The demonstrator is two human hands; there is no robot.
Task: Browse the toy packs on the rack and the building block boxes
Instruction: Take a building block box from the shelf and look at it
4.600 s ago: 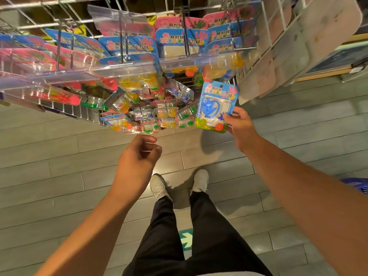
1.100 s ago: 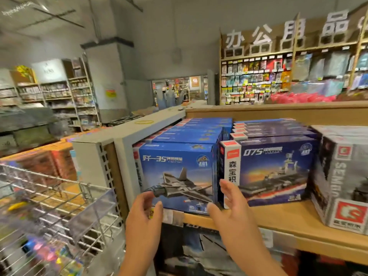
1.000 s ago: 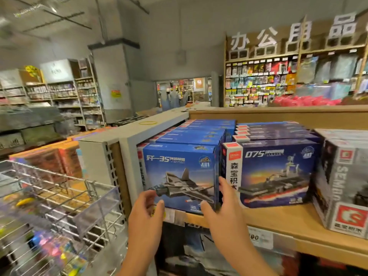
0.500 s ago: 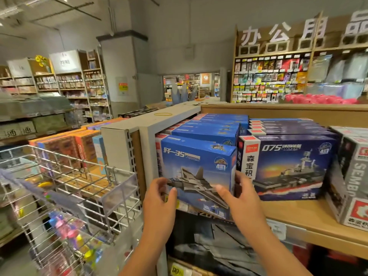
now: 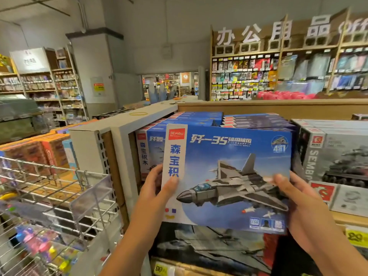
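Both hands hold one box between them. The left hand [image 5: 157,188] grips the left edge of the flat blue cardboard building block box [image 5: 227,176], with the thumb lying on the front over the white strip and the other fingers behind it. The right hand [image 5: 298,204] grips the right edge in the same way, thumb on the front. The box is held upright in front of the wooden shelf [image 5: 350,218], facing the camera. Its front shows a grey jet fighter, a white side strip with blue characters and a red logo on top. Behind it more blue boxes [image 5: 191,118] of the same kind stand in a row on the shelf. To the right stands a grey tank box [image 5: 338,156]. At the lower left is a wire rack [image 5: 59,196] with blurred colourful toy packs [image 5: 45,246].
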